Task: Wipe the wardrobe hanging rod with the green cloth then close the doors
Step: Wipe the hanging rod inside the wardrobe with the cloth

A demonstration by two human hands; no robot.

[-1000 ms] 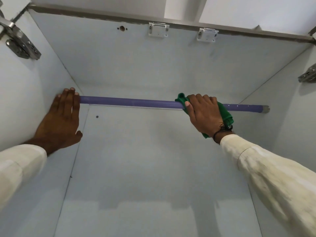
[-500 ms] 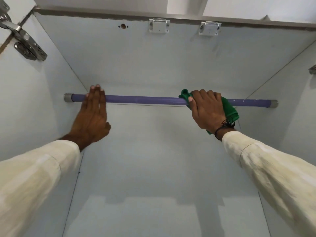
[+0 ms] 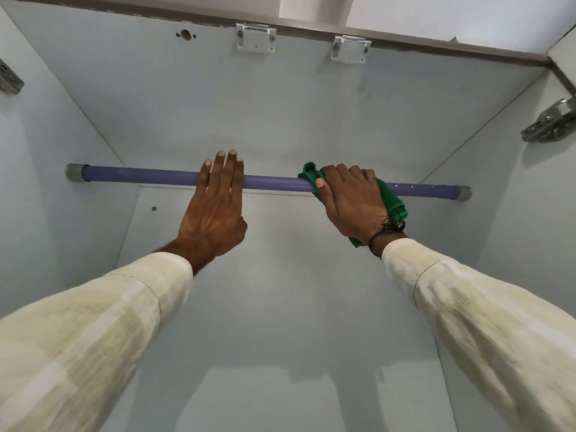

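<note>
A purple hanging rod [image 3: 140,176] runs across the pale wardrobe interior, with grey sockets at both ends. My right hand [image 3: 349,201] is wrapped over the rod right of its middle, shut on the green cloth [image 3: 393,201], which bunches out on both sides of the hand and hangs below the wrist. My left hand [image 3: 215,210] lies flat over the rod near its middle, fingers straight and together, holding nothing. The doors themselves are out of view.
Two white catch plates [image 3: 255,37] sit on the top panel near the front edge. Metal door hinges are fixed to the left side wall [image 3: 9,79] and the right side wall [image 3: 551,123]. Cream sleeves cover both forearms.
My left hand has slid right along the rod from its left end to near the middle. My right hand with the cloth has stayed at about the same spot on the rod.
</note>
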